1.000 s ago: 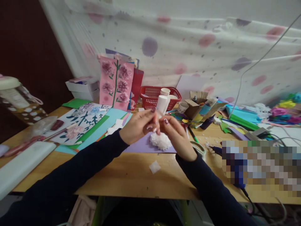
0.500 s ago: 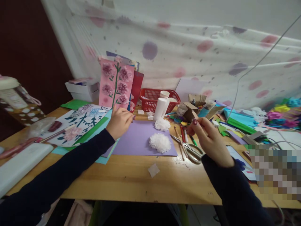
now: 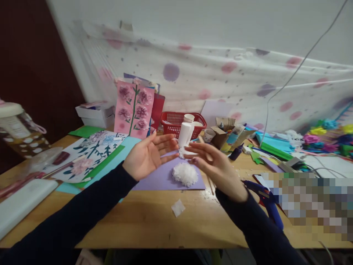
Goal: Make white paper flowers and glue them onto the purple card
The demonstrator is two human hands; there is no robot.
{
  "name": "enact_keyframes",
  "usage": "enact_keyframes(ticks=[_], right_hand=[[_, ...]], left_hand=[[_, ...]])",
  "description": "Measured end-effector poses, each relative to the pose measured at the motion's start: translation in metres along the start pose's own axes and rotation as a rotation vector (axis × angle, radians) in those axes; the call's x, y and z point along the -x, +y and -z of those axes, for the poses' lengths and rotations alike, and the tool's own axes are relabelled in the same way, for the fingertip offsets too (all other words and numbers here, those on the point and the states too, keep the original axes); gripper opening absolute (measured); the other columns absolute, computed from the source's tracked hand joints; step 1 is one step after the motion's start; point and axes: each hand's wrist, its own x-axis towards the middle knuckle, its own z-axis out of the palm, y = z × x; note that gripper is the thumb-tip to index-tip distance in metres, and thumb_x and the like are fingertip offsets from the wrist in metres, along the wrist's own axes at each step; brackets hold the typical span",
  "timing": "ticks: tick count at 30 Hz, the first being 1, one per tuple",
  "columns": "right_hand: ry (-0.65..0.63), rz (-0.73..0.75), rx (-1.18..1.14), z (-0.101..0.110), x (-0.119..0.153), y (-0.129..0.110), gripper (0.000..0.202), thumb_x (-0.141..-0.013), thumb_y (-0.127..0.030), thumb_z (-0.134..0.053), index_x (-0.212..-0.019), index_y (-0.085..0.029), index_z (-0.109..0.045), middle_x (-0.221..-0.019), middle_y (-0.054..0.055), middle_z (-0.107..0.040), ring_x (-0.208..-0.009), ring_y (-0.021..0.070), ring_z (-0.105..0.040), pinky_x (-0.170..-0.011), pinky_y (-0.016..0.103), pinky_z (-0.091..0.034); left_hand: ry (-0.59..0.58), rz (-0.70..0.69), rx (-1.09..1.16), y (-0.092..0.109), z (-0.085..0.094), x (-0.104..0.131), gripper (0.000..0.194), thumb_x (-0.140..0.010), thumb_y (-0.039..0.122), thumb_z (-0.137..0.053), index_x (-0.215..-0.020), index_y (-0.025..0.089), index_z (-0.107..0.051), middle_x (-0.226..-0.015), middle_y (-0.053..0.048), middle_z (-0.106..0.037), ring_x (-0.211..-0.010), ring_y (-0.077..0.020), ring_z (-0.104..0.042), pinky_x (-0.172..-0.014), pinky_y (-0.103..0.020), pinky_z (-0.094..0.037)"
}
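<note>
My left hand (image 3: 150, 154) hovers over the purple paper (image 3: 154, 181), palm turned up and fingers stretched out with nothing in them. Facing it from the right, my right hand (image 3: 217, 165) is also open, its fingers apart and holding nothing that I can see. Between and below the two hands, a fluffy white paper flower (image 3: 185, 174) lies on the purple paper. A second white flower behind it is mostly hidden by my fingers. A small white paper square (image 3: 178, 208) rests on the wooden table in front.
A red basket (image 3: 171, 127) and white paper cups (image 3: 184, 135) stand at the back. Flower pictures, including a pink card (image 3: 124, 123), are on the left. A blue glue gun (image 3: 268, 204) lies right of my forearm, and a dark bottle (image 3: 236, 151) stands behind my right hand.
Both hands have come closer together over the purple paper and opened out. My right hand has moved left from above the scissors, its pinch loosened. The view has tilted up slightly.
</note>
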Motion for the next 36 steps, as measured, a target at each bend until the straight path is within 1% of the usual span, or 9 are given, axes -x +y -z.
enact_keyframes(ticks=[4, 9, 14, 17, 19, 24, 29, 33, 36], right_hand=[[-0.114, -0.143, -0.14, -0.028, -0.011, 0.014, 0.043, -0.06, -0.038, -0.08, -0.093, -0.017, -0.062, -0.086, 0.005, -0.072, -0.077, 0.0194, -0.07, -0.072, 0.035, -0.059], [-0.009, -0.253, -0.196, -0.016, -0.012, 0.023, 0.031, -0.06, -0.035, -0.081, -0.079, -0.016, -0.066, -0.075, 0.004, -0.073, -0.07, 0.0185, -0.071, -0.072, 0.035, -0.059], [0.054, -0.247, -0.075, 0.015, -0.01, 0.013, 0.03, -0.056, -0.031, -0.084, -0.073, -0.014, -0.068, -0.066, 0.006, -0.072, -0.061, 0.0163, -0.069, -0.063, 0.03, -0.059], [0.09, -0.162, 0.04, 0.024, -0.009, -0.003, 0.025, -0.058, -0.03, -0.084, -0.069, -0.015, -0.067, -0.062, 0.005, -0.071, -0.056, 0.0159, -0.068, -0.056, 0.028, -0.058], [0.098, -0.118, 0.102, 0.026, -0.009, -0.016, 0.023, -0.06, -0.029, -0.083, -0.07, -0.015, -0.068, -0.061, 0.005, -0.071, -0.056, 0.0161, -0.068, -0.054, 0.027, -0.057], [0.033, 0.056, 0.263, 0.023, -0.011, -0.043, 0.011, -0.072, -0.023, -0.074, -0.081, -0.017, -0.071, -0.074, 0.004, -0.073, -0.069, 0.0178, -0.071, -0.064, 0.029, -0.06], [-0.121, 0.237, 0.357, 0.016, -0.012, -0.049, 0.012, -0.083, -0.015, -0.06, -0.09, -0.017, -0.07, -0.088, 0.004, -0.073, -0.083, 0.0168, -0.07, -0.076, 0.029, -0.059], [-0.384, 0.274, 0.294, 0.005, -0.012, -0.035, 0.03, -0.084, -0.007, -0.052, -0.11, -0.018, -0.063, -0.109, 0.006, -0.069, -0.104, 0.0174, -0.064, -0.093, 0.033, -0.052], [-0.615, 0.186, 0.359, -0.001, -0.014, -0.022, 0.051, -0.075, -0.003, -0.058, -0.123, -0.021, -0.055, -0.127, 0.007, -0.059, -0.12, 0.02, -0.054, -0.103, 0.038, -0.044]], left_hand=[[-0.166, 0.079, 0.019, -0.015, -0.008, -0.001, 0.047, -0.095, 0.044, -0.034, -0.099, 0.014, -0.069, -0.1, -0.012, -0.07, -0.101, -0.0231, -0.064, -0.092, -0.038, -0.047], [-0.229, 0.118, -0.058, -0.015, 0.001, -0.002, 0.039, -0.092, 0.042, -0.042, -0.105, 0.014, -0.067, -0.108, -0.013, -0.068, -0.107, -0.0245, -0.061, -0.089, -0.04, -0.049], [-0.083, 0.131, -0.574, 0.001, 0.025, 0.004, 0.026, -0.079, 0.032, -0.064, -0.099, 0.016, -0.068, -0.105, -0.011, -0.069, -0.09, -0.0227, -0.067, -0.083, -0.038, -0.052], [0.067, -0.013, -0.993, 0.01, 0.039, 0.006, 0.026, -0.069, 0.024, -0.073, -0.093, 0.017, -0.068, -0.1, -0.009, -0.069, -0.076, -0.0184, -0.066, -0.07, -0.031, -0.053], [0.093, -0.08, -1.084, 0.01, 0.041, 0.006, 0.033, -0.066, 0.024, -0.075, -0.098, 0.017, -0.067, -0.106, -0.01, -0.067, -0.071, -0.0166, -0.065, -0.06, -0.027, -0.052], [-0.188, 0.078, -0.849, -0.01, 0.016, -0.003, 0.059, -0.071, 0.027, -0.074, -0.126, 0.022, -0.053, -0.125, -0.015, -0.059, -0.068, -0.0147, -0.067, -0.046, -0.02, -0.046], [-0.445, 0.266, -0.426, -0.022, -0.001, -0.002, 0.052, -0.074, 0.032, -0.076, -0.121, 0.02, -0.058, -0.109, -0.011, -0.066, -0.076, -0.0139, -0.067, -0.069, -0.027, -0.053], [-0.245, 0.281, -0.283, -0.007, 0.02, 0.015, 0.046, -0.064, 0.04, -0.082, -0.1, 0.014, -0.069, -0.076, -0.003, -0.066, -0.065, -0.0097, -0.061, -0.065, -0.022, -0.05], [0.021, 0.225, -0.508, 0.018, 0.053, 0.031, 0.031, -0.063, 0.04, -0.081, -0.077, 0.014, -0.071, -0.063, 0.001, -0.06, -0.045, -0.0027, -0.043, -0.043, -0.015, -0.034]])
